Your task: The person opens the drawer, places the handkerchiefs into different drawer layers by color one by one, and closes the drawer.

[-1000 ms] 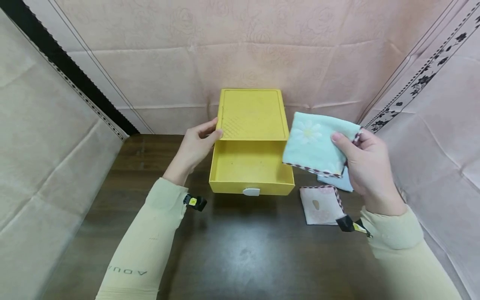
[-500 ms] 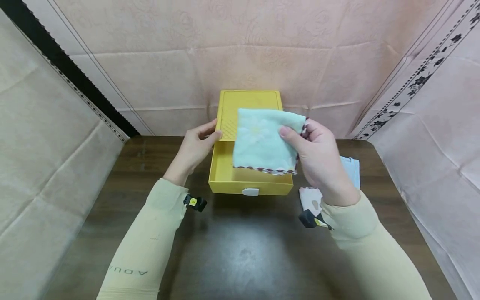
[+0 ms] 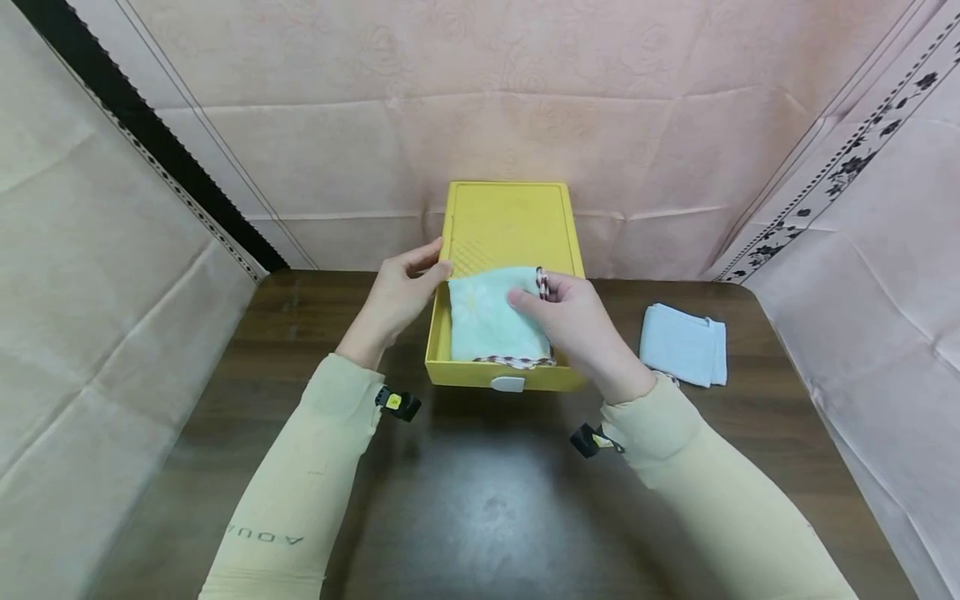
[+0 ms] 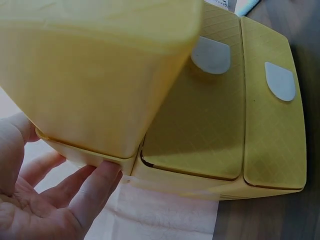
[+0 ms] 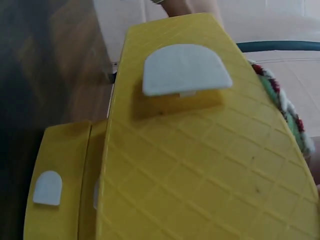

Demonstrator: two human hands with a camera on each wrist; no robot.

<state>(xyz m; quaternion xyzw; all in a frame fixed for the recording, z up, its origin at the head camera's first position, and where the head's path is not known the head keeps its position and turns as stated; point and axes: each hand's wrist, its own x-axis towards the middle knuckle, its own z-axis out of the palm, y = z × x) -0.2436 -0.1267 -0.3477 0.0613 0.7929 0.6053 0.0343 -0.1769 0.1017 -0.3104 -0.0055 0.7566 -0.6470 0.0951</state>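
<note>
A yellow drawer cabinet [image 3: 510,218] stands on the table with its top drawer [image 3: 465,374] pulled out. My left hand [image 3: 397,292] holds the cabinet's left side near the front of its top; the left wrist view shows the fingers [image 4: 97,185] bent against that side. Inside the open drawer, a folded mint-green handkerchief [image 3: 491,315] lies partly lowered, its striped braided trim toward me. My right hand [image 3: 581,321] pinches its right edge, thumb on top. In the right wrist view the drawer front hides most of the cloth; only the trim [image 5: 287,107] shows.
A folded light-blue handkerchief [image 3: 682,343] lies on the brown table [image 3: 480,508] to the right. My right forearm hides nearly all of another cloth. Two lower drawers with white tabs [image 4: 281,81] are closed. Pale patterned fabric [image 3: 480,125] hangs behind and at both sides.
My right hand has carried the mint-green handkerchief leftward from beside the cabinet, over the open drawer, and down into it. My left hand has stayed on the cabinet.
</note>
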